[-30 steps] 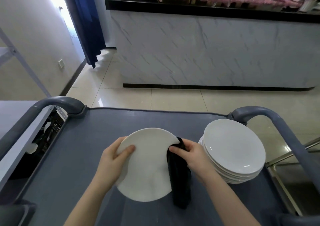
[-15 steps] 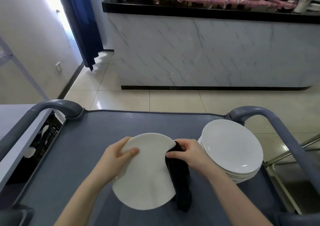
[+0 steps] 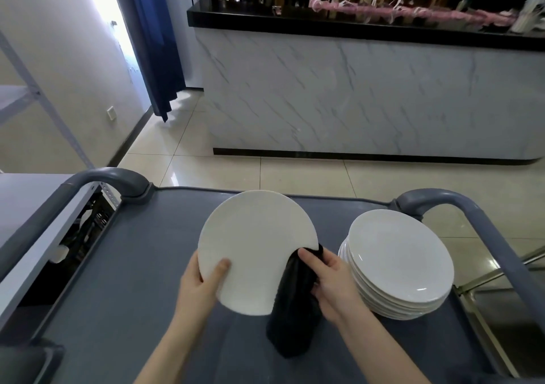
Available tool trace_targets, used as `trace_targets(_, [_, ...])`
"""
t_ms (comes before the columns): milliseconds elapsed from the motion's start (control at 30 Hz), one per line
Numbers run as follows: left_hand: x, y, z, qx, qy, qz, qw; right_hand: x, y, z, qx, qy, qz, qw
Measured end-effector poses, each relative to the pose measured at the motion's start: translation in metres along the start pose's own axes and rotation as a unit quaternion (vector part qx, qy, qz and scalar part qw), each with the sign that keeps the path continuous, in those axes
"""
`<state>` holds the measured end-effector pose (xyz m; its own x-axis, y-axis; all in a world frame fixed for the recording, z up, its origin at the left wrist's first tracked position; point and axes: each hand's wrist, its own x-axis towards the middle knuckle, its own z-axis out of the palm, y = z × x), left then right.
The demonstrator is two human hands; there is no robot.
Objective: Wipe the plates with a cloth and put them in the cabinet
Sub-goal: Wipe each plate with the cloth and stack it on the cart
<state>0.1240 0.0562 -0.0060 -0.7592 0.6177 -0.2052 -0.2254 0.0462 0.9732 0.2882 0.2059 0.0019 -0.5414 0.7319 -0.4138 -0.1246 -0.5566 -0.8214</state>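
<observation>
Plate (image 3: 256,245) held over cart (image 3: 132,265)
Left hand (image 3: 200,286) pinches its left rim; right hand (image 3: 333,286) clutches black cloth (image 3: 292,310) on its right edge, beside the stack (image 3: 398,259).

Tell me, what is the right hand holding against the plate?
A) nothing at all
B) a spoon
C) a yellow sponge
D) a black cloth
D: the right hand grips a black cloth against the edge of the white plate, which the left hand holds.

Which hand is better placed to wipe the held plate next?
The right hand: it grips the black cloth at the right edge of the plate, while the left hand steadies it, thumb on its face.
</observation>
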Motion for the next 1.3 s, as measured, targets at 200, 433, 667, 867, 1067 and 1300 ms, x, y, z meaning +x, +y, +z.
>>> trace_targets(200, [0.004, 0.001, 0.003, 0.011, 0.042, 0.030, 0.999, -0.005, 0.002, -0.001, -0.032, -0.014, 0.018, 0.999])
trace_targets(433, [0.020, 0.041, -0.019, 0.249, -0.175, 0.087, 0.949, 0.007, -0.058, 0.018, -0.350, -0.124, -0.129, 0.919])
trace_targets(667, [0.014, 0.038, -0.016, 0.293, -0.182, 0.140, 0.928, 0.011, -0.052, 0.048, -0.455, -0.171, -0.196, 0.851])
trace_targets(867, [0.011, 0.027, -0.023, 0.106, -0.005, 0.103, 0.989, 0.002, -0.024, 0.014, -0.167, -0.090, -0.073, 0.979])
trace_targets(1067, [0.012, 0.023, -0.019, 0.078, -0.004, 0.078, 0.994, -0.009, 0.005, 0.000, -0.113, -0.086, 0.012, 0.990])
trace_targets(1300, [0.024, 0.047, -0.014, 0.265, -0.183, 0.119, 0.939, 0.004, -0.054, 0.018, -0.329, -0.138, -0.132, 0.925])
